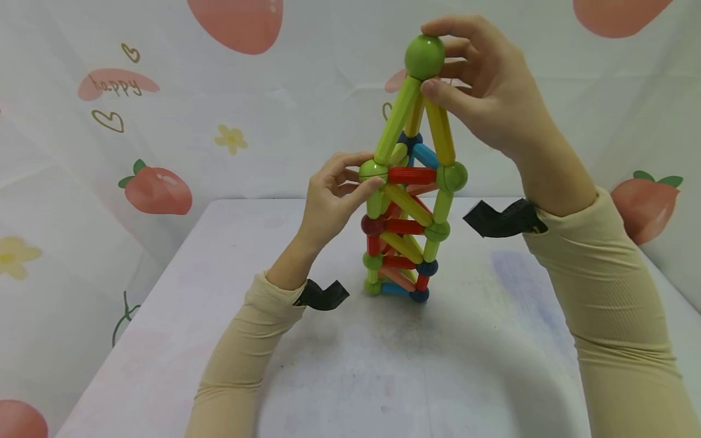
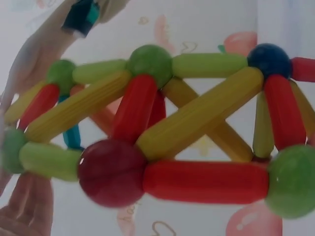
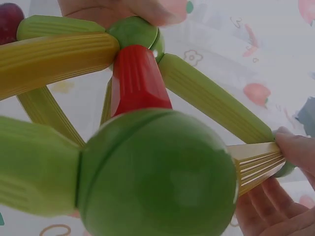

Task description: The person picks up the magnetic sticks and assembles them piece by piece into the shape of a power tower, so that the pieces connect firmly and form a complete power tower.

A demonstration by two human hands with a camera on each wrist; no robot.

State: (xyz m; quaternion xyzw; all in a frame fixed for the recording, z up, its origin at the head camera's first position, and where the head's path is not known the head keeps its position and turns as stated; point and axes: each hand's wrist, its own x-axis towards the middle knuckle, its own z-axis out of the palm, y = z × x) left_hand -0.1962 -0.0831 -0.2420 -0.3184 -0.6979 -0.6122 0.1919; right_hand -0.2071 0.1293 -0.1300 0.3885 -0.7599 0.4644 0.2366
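Observation:
A tall tower of magnetic sticks and balls (image 1: pixel 402 227) stands upright on the table, coloured green, yellow, red and blue. At its peak sits a large green ball (image 1: pixel 424 56), where long sticks slope together. My right hand (image 1: pixel 487 85) grips this ball from the right, index finger on top and thumb below. My left hand (image 1: pixel 328 198) pinches a lower green ball (image 1: pixel 373 172) at the tower's upper left corner. A red stick (image 1: pixel 412 176) joins that corner to another green ball (image 1: pixel 452 177). In the right wrist view, my right thumb (image 3: pixel 298 147) lies against the yellow stick (image 3: pixel 258 164).
The white table (image 1: pixel 328 377) extends around the tower's base. Behind it hangs a pale backdrop (image 1: pixel 306 109) printed with fruit, flowers and hearts. Black straps (image 1: pixel 504 219) stick out from both sleeve cuffs beside the tower.

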